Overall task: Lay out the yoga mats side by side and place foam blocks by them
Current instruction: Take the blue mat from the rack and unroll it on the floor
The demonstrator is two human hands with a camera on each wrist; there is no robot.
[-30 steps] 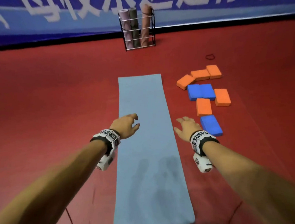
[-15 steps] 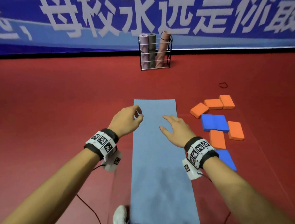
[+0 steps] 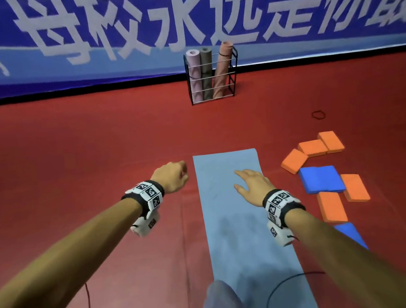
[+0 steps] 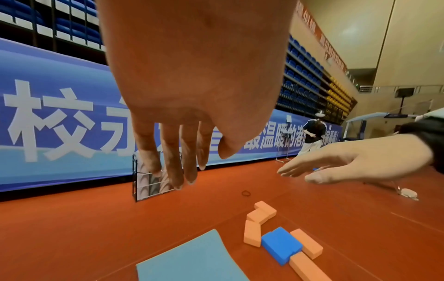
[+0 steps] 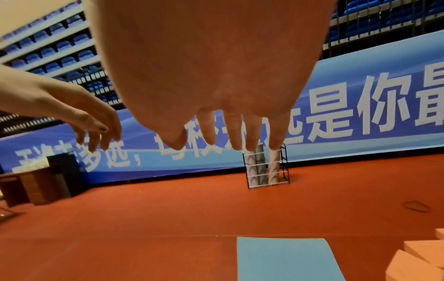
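One blue mat (image 3: pixel 241 212) down at centre frame; three rolled mats (image 3: pixel 208 74) wait racked up top, foam blocks (image 3: pixel 321 168) heaped right, both hands (image 3: pixel 172 177) (image 3: pixel 254 186) relaxed, empty

Bare floor (image 3: pixel 74 152) left of mat (image 3: pixel 240 224)

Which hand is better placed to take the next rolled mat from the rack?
Probably the right hand. The rack stands straight beyond the far end of the blue mat, and this hand hangs open above that mat. The left hand, also empty, is off to the mat's left over the floor.
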